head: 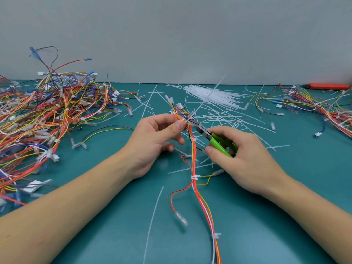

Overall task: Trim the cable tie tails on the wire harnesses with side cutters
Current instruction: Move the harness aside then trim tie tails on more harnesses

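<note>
Green-handled side cutters (213, 138) sit in the right hand (242, 155), fingers curled round the handles, nose pointing far-left at a tie on the wire harness (194, 153) near the middle of the teal surface (285, 206). The left hand (156, 138) pinches the harness between thumb and fingertips just beside the cutter tip, where a white cable tie tail (207, 98) sticks up and away. The harness looks light and floppy, so it probably needs holding close to the tie; the tail seems thin, springy plastic likely to flick off when cut. Whether the blades are already round the tail is hard to make out. Trimmed ties (194, 177) show lower on the harness, whose near end is cut off by the frame. A heap of harnesses (47, 111) lies left, loose ties (215, 96) beyond.
</note>
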Available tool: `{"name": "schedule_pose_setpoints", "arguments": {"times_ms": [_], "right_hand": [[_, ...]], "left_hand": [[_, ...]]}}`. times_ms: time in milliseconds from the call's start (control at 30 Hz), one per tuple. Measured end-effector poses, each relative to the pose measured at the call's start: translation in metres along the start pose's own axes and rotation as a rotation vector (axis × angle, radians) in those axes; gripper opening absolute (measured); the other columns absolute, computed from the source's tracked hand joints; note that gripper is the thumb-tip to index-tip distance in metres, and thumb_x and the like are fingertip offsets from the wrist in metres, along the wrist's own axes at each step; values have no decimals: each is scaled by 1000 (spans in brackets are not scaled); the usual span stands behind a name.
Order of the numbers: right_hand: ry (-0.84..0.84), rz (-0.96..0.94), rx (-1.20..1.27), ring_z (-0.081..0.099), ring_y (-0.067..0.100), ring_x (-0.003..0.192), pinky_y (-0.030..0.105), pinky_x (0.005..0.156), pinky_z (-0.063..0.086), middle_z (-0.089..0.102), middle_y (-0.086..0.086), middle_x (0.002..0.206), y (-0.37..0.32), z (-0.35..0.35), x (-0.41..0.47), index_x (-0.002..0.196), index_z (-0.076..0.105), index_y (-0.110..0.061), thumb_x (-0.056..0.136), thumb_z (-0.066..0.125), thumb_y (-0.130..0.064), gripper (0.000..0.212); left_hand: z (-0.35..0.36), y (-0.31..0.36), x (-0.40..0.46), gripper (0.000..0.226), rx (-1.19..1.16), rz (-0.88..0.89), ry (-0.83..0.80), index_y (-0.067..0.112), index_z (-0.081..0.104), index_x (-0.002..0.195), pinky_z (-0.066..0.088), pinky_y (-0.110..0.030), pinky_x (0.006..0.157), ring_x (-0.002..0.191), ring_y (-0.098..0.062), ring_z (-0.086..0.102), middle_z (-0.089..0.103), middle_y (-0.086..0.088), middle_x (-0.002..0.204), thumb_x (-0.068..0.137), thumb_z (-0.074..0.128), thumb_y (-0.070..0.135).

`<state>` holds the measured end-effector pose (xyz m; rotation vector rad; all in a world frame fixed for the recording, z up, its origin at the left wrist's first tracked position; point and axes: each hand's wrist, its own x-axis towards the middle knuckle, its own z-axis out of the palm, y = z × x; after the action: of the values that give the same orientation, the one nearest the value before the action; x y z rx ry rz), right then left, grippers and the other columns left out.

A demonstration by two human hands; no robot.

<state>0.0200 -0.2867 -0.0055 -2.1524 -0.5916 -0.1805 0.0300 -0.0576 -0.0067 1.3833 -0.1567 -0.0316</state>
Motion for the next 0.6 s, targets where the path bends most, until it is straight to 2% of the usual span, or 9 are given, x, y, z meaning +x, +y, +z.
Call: {"name": "schedule_pose_setpoints", "arguments": {"times_ms": [300,433,600], "right_hand": [[-16,-8,-4,54,11,75,16,68,42,63,-12,81,2,0,0,106,71,-32,92,75,-27,15],[-16,-21,18,51,9,69,17,63,40,59,-12,74,3,-1,2,104,73,-30,95,74,-27,10],[-40,-22,34,48,22,68,22,58,37,56,-1,72,5,-3,3,102,73,-29,93,70,-29,10]], "left_hand": [[0,-1,1,19,7,-6,1,11,74,92,43,-21,51,66,-16,64,70,-5,92,82,75,26],[0,-2,0,21,23,0,-8,12,76,91,43,-21,51,67,-17,64,71,-6,97,79,77,29],[1,-1,0,21,26,-1,-10,14,77,90,44,-21,51,66,-17,64,70,-7,97,77,78,30]]}}
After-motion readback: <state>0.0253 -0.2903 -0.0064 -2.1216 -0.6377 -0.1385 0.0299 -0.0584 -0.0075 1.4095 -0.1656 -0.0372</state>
